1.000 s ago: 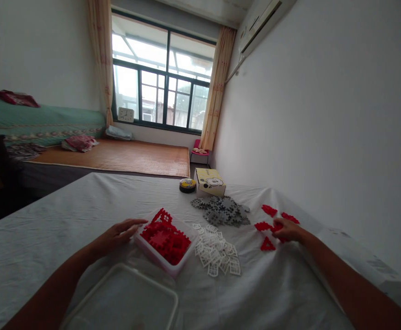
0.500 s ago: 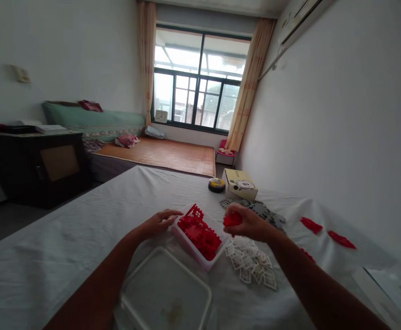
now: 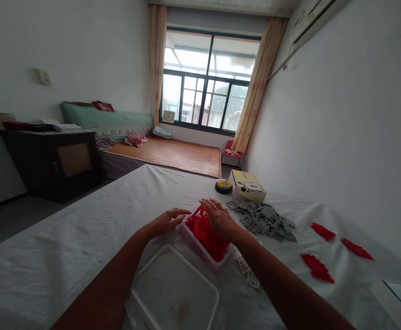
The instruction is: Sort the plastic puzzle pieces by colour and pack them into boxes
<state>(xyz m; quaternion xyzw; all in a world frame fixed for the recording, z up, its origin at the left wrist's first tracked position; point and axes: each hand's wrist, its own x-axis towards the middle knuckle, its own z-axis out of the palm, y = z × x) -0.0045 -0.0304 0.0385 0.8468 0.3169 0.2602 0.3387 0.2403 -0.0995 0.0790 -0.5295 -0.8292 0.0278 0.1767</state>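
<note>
A pinkish-white plastic box (image 3: 197,251) filled with red lattice and gear-like plastic pieces (image 3: 203,233) rests on the white sheet. My left hand (image 3: 168,222) lies at the box's left corner, fingers stretched out towards its rim. Over the far right part of the box, my right hand (image 3: 217,220) is spread flat, palm down on the red pieces, hiding some of them. In front of the box is a translucent square plastic lid or tub (image 3: 175,288). White lattice pieces (image 3: 243,263) lie to the right, partly covered by my right forearm.
Grey plastic pieces (image 3: 269,222) form a pile right of the box. Behind them stand a yellow carton (image 3: 247,185) and a round black-and-yellow tin (image 3: 223,185). Several red pieces (image 3: 315,266) lie on the sheet farther right, near the wall.
My right hand has moved left from beside the box to over it, and the red piece it held is no longer in its grip. The left hand stays at the corner. The view has shifted slightly.
</note>
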